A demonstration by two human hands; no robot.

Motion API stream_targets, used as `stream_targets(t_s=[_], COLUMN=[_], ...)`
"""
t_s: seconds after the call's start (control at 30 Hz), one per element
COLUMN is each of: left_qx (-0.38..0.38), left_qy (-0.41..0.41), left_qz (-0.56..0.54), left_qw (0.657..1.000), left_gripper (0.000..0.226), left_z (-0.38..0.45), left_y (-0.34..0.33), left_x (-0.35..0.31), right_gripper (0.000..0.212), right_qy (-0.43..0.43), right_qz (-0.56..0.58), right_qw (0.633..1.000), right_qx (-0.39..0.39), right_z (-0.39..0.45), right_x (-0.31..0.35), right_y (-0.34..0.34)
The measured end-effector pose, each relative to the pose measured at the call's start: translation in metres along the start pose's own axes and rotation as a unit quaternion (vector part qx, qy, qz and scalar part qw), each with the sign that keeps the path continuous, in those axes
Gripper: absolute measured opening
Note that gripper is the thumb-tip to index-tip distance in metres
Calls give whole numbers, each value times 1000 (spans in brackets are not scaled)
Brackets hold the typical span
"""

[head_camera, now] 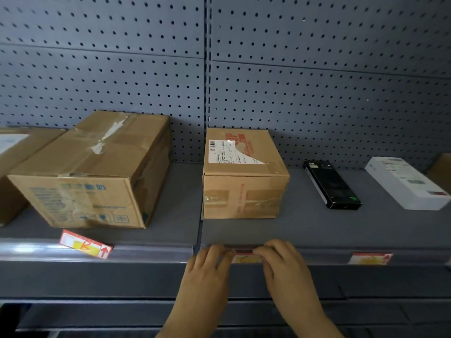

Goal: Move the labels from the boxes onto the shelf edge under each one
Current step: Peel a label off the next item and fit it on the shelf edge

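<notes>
Both hands are at the shelf edge (156, 252) below the small cardboard box (244, 189). A red, white and yellow label (246, 258) sits in the edge strip between them. My left hand (210, 269) pinches its left end and my right hand (283, 264) pinches its right end; most of the label is covered by fingers. A second label (85, 243) lies tilted on the shelf lip under the large cardboard box (97, 174). A third label (369, 258) sits flat in the edge strip under the black box (332, 184).
A white box (407, 184) lies at the right, with a brown box corner (441, 172) beyond it. Another cardboard box (14, 164) stands at the far left. Grey pegboard (219, 69) backs the shelf. A lower shelf (97, 313) runs beneath.
</notes>
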State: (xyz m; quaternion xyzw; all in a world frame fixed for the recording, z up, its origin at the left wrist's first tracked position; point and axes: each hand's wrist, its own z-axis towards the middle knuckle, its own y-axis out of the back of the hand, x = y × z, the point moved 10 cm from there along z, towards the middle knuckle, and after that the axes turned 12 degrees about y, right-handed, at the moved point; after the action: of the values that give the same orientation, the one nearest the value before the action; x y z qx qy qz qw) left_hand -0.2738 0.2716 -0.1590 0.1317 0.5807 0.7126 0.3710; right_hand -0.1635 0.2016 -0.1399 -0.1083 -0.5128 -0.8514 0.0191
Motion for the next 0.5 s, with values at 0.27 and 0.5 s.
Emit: stream_targets(t_s=[0.27,0.5], left_qx=[-5,11], left_qy=[30,41], left_qz=[-9,-6], left_qw=[999,999], left_gripper=[57,60], left_z=[-2,-4], left_y=[3,1], left_x=[3,2], right_gripper=[34,38], right_qy=[6,7], right_qz=[16,17], right_qw=[1000,1000], right_qx=[-12,-2], right_z=[4,-5], right_x=[5,3], right_y=[1,0])
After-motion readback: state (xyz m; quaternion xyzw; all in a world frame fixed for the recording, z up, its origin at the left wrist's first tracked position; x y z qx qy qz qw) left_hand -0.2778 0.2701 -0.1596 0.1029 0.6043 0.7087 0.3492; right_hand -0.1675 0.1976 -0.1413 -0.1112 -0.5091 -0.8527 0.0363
